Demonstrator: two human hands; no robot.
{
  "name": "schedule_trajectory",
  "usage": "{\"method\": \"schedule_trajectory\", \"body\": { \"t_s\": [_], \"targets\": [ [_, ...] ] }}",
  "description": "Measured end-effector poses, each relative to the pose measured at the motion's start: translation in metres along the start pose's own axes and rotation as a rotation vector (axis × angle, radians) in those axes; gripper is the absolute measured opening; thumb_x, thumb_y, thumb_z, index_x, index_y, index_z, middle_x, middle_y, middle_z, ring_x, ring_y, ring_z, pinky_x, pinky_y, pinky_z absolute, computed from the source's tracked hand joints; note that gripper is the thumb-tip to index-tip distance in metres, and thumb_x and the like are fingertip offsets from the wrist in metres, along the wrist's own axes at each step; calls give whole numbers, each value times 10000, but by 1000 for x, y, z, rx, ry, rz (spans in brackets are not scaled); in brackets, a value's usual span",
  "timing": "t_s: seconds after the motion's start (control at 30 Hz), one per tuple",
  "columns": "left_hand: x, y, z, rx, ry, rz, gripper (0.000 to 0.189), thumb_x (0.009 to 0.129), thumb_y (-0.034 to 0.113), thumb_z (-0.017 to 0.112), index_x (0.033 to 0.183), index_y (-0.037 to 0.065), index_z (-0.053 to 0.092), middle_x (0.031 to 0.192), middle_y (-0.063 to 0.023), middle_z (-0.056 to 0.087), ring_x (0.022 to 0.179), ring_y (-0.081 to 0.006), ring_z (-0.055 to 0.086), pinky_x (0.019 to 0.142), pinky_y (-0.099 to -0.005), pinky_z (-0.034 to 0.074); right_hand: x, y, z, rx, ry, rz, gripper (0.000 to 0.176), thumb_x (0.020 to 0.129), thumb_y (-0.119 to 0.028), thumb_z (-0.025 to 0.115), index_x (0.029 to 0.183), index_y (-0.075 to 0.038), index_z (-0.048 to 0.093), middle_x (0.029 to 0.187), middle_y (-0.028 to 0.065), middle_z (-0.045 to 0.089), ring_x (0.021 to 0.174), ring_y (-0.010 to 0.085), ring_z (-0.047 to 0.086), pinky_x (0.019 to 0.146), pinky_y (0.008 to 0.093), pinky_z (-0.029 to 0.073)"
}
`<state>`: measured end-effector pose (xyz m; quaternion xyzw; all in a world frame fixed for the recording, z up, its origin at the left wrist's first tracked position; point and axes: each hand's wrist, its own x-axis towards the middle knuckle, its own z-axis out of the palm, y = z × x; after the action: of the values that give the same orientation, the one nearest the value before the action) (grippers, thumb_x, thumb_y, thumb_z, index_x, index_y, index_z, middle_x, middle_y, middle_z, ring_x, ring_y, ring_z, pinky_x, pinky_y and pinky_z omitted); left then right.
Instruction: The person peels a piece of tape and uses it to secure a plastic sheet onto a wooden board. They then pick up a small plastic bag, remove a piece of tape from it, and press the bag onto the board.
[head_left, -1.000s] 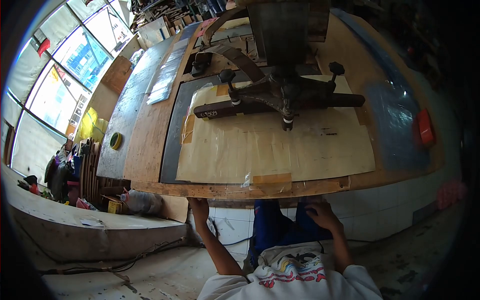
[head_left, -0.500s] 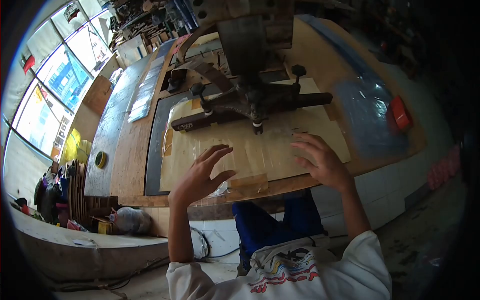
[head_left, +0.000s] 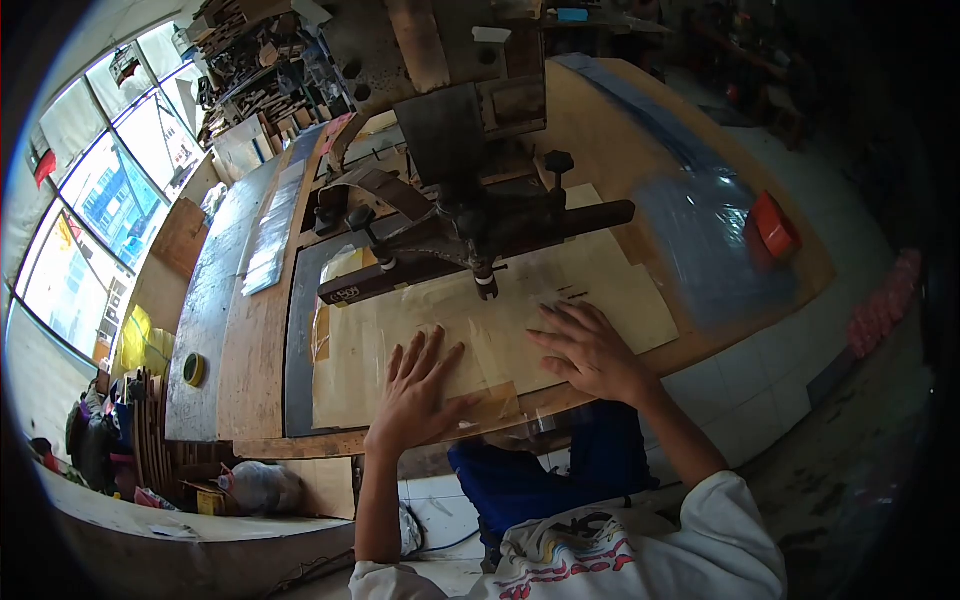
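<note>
My left hand (head_left: 418,390) lies flat with fingers spread near the front edge of a pale yellowish board (head_left: 350,370). My right hand (head_left: 585,350) rests palm down to the right of it, its fingers also apart. Between and around the hands, thin clear plastic film (head_left: 475,345) seems to cover the board; its exact extent is hard to make out. Brown tape (head_left: 497,402) runs along the near edge. Just beyond my fingertips, a dark metal bar (head_left: 400,278) spans the board, fixed under a press head (head_left: 445,140) with black knobs.
Stacked clear plastic sheets (head_left: 705,240) lie on the right of the wooden table, with a red tape dispenser or roll (head_left: 772,228) on them. A yellow tape roll (head_left: 194,369) sits at the left edge. Plastic strips (head_left: 270,245) lie farther back on the left.
Both hands have come down from a raised, curled pose to lie flat on the board. The camera view has shifted, so the press and table appear moved left.
</note>
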<state>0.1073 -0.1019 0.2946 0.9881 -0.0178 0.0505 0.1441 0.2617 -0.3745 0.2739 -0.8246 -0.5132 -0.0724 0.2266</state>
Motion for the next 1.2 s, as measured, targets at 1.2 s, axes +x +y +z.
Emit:
{"method": "schedule_trajectory", "body": {
  "t_s": [1.2],
  "targets": [
    [38, -18, -21, -48, 182, -79, 686, 896, 323, 736, 1453, 28, 467, 1394, -172, 503, 1298, -380, 461, 1106, -484, 360, -7, -29, 5, 305, 269, -22, 305, 882, -41, 679, 1175, -126, 690, 1154, 15, 712, 1045, 239, 640, 935, 363, 519]
  ]
}}
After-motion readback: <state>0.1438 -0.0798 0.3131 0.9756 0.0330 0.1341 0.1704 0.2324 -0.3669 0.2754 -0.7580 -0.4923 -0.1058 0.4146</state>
